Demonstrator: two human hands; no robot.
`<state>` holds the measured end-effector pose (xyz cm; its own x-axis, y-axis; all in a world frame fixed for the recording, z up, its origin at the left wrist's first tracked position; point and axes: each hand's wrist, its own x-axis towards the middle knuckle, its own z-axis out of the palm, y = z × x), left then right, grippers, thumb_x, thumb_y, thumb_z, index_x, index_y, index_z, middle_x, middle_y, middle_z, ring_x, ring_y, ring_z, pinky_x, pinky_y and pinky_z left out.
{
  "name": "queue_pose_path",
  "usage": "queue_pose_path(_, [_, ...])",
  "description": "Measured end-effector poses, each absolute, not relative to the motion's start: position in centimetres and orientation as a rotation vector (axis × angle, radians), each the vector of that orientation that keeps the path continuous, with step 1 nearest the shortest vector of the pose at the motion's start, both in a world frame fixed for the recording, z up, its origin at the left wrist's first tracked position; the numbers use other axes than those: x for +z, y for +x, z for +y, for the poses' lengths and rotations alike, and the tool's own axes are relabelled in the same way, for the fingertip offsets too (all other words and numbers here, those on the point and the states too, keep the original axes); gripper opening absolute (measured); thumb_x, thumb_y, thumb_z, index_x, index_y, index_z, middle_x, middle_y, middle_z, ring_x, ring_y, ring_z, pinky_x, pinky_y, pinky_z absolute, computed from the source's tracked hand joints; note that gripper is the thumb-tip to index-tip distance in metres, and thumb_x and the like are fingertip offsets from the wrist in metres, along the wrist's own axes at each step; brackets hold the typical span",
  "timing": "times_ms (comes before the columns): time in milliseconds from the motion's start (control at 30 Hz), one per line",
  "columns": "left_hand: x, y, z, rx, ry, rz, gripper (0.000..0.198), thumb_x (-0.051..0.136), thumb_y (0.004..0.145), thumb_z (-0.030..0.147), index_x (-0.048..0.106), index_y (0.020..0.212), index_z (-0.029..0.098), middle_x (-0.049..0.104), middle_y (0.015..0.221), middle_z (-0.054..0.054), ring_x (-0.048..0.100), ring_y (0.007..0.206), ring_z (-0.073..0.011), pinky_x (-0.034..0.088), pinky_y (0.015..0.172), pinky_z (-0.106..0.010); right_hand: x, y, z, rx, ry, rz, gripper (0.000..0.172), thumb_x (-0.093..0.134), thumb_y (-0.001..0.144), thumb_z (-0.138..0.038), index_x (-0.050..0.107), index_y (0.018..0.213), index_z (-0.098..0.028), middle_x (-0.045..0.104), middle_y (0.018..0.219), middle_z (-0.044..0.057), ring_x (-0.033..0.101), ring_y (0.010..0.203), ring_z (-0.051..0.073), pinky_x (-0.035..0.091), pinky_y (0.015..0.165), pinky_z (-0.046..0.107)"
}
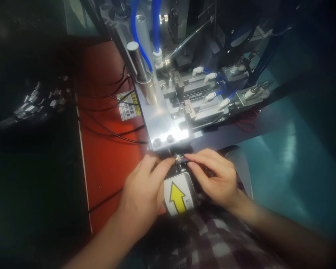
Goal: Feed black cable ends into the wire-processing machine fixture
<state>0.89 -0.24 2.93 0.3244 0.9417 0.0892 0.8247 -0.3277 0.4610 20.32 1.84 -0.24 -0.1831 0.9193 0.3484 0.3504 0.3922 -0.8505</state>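
Between my two hands, at the front of a machine (159, 119), sits a small metal part with thin coloured wires (180, 157). My left hand (144, 186) closes its fingertips on the part's left side. From the right, my right hand (217, 175) pinches at the wires with thumb and forefinger. Just below the fingers is a white plate with a yellow arrow (178, 194), partly covered by my left hand. The part is too small to make out its exact kind, and the fingertips hide some of it.
An orange-red board (109, 160) with black cables lies to the left, near a warning label (128, 105). Shiny metal pieces (30, 102) are heaped at the far left. Pneumatic cylinders (207, 108) with blue hoses (156, 26) stand behind. Greenish floor (285, 160) shows at right.
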Motion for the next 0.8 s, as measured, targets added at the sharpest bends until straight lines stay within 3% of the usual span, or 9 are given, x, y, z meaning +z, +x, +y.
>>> queue_pose_path(167, [2.8, 0.9, -0.2, 0.487, 2.268, 1.577, 0.04, 0.045, 0.082, 0.011, 0.056, 0.119, 0.022, 0.05, 0.093, -0.003, 0.055, 0.078, -0.017, 0.047, 0.059, -0.026, -0.1, 20.1, 1.9, 0.786, -1.113, -1.727, 0.021, 0.063, 0.083, -0.004, 0.073, 0.1, -0.012, 0.068, 0.082, 0.007, 0.064, 0.073, 0.015, 0.052, 0.064, 0.028])
queue_pose_path(300, [2.8, 1.1, -0.1, 0.501, 2.267, 1.588, 0.039, 0.044, 0.083, 0.01, 0.057, 0.117, 0.022, 0.051, 0.094, -0.003, 0.055, 0.079, -0.0167, 0.046, 0.061, -0.025, 0.4, 19.4, 2.4, 0.995, -1.272, -1.538, 0.009, 0.065, 0.083, -0.01, 0.07, 0.086, -0.016, 0.066, 0.078, 0.001, 0.055, 0.058, 0.01, 0.046, 0.051, 0.022])
queue_pose_path(400, [2.9, 1.1, 0.0, 0.503, 2.268, 1.589, 0.04, 0.044, 0.082, 0.007, 0.057, 0.117, 0.023, 0.052, 0.095, -0.003, 0.056, 0.079, -0.0157, 0.046, 0.061, -0.024, 0.7, 19.0, 2.8, 1.136, -1.327, -1.459, 0.002, 0.065, 0.083, -0.015, 0.066, 0.082, -0.017, 0.062, 0.072, -0.001, 0.05, 0.053, 0.009, 0.044, 0.05, 0.023])
queue_pose_path(567, [3.1, 1.1, -0.1, 0.515, 2.283, 1.589, 0.038, 0.043, 0.083, 0.009, 0.058, 0.115, 0.022, 0.052, 0.092, -0.003, 0.055, 0.077, -0.0156, 0.045, 0.059, -0.024, 1.0, 18.6, 3.1, 1.155, -1.355, -1.552, 0.007, 0.058, 0.086, -0.02, 0.062, 0.081, -0.018, 0.055, 0.066, -0.001, 0.05, 0.056, 0.012, 0.042, 0.051, 0.025])
queue_pose_path(800, [3.1, 1.0, -0.2, 0.514, 2.267, 1.578, 0.039, 0.045, 0.081, 0.008, 0.059, 0.115, 0.02, 0.051, 0.09, -0.003, 0.055, 0.077, -0.0157, 0.045, 0.059, -0.024, 1.4, 18.2, 3.5, 1.261, -1.449, -1.465, 0.011, 0.058, 0.086, -0.023, 0.061, 0.077, -0.017, 0.06, 0.071, 0.001, 0.055, 0.062, 0.013, 0.045, 0.057, 0.025])
